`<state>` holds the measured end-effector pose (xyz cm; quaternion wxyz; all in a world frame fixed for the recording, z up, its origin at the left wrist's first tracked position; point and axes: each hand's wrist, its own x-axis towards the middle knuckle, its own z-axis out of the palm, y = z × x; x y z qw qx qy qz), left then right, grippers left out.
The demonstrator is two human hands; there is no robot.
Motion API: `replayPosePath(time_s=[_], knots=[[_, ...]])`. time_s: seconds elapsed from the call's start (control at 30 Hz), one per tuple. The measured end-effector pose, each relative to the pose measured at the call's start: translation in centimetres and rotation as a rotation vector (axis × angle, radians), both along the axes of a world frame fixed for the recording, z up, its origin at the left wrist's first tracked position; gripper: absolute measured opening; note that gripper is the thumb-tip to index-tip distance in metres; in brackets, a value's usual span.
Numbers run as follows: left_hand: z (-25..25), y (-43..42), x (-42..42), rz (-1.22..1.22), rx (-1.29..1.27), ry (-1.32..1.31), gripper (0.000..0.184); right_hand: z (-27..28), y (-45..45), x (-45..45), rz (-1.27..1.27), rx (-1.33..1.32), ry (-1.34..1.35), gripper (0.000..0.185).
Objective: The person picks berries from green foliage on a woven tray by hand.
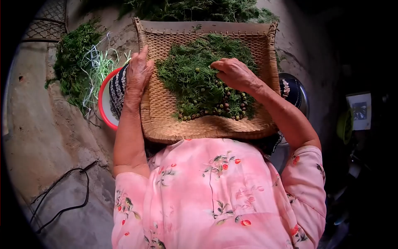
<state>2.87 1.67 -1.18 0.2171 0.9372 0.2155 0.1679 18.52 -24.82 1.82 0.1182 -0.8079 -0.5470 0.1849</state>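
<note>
Well, from a distance I see the green sprigs (186,62) beneath the right hand (234,74) and just right of the left hand (139,74), in the woven tray (159,114). I can't tell whether the right fingertips pinch anything. Of the 2 hands, the right curls its fingers inward; the left grips the tray's left rim. Further left, a red-rimmed basin (101,104) is partly hidden.

Way in over far rim of wicker tray (159,112); left hand (139,74) blocks left rim, right forearm (286,111) crosses right.
</note>
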Motion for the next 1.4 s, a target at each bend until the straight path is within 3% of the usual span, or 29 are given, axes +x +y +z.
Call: replayPosePath(time_s=[0.07, 0.37, 0.5, 0.57, 0.7, 0.83, 0.9, 0.97, 1.17, 1.23, 1.27, 1.37, 1.4], knots=[[-0.3, -0.1, 0.5, 0.015, -0.037, -0.029, 0.047, -2.6, 2.1, 0.2, -0.095, 0.172, 0.181, 0.026], [0.1, -0.4, 0.4, 0.050, -0.146, 0.050, 0.049, -6.0, 5.1, -1.2, -0.177, 0.137, 0.100, 0.022], [0.5, -0.4, 0.6, 0.046, -0.209, 0.032, 0.049, -5.9, 4.6, 0.0, -0.252, 0.373, 0.231, 0.018], [0.6, -0.2, 0.7, 0.034, -0.299, 0.014, 0.050, -4.5, 4.6, -0.1, -0.272, 0.327, 0.363, 0.018], [1.3, -0.4, 0.8, 0.022, -0.399, -0.015, 0.051, -3.0, 6.0, -2.8, -0.267, 0.003, 1.118, 0.025], [1.5, -0.7, 0.9, 0.059, -0.470, -0.022, 0.050, -6.7, 7.2, -3.2, -0.374, 0.258, 1.451, 0.030], [1.7, -0.9, 0.9, 0.070, -0.440, 0.004, 0.050, -6.9, 7.2, -1.2, -0.559, 0.436, 1.466, 0.027], [1.1, -0.6, 0.9, 0.046, -0.416, -0.030, 0.050, -7.1, 6.4, 1.3, -0.726, 0.560, 1.428, 0.036], [0.7, -0.3, 1.1, 0.044, -0.446, -0.042, 0.048, -5.3, 3.3, 4.7, -0.757, 0.808, 1.380, 0.043], [0.7, -0.2, 1.1, 0.050, -0.466, -0.034, 0.047, -3.8, 3.1, 4.4, -0.631, 0.553, 1.124, 0.036], [0.3, -0.1, 1.1, 0.042, -0.480, -0.054, 0.047, -3.3, 3.1, 3.8, -0.514, 0.422, 1.109, 0.030], [0.4, -0.1, 1.2, 0.034, -0.473, -0.059, 0.047, -3.1, 3.4, 2.3, -0.213, -0.068, 1.182, 0.037], [0.5, -0.2, 1.2, 0.036, -0.453, -0.045, 0.048, -4.0, 3.4, 2.2, -0.228, -0.020, 1.156, 0.036]])
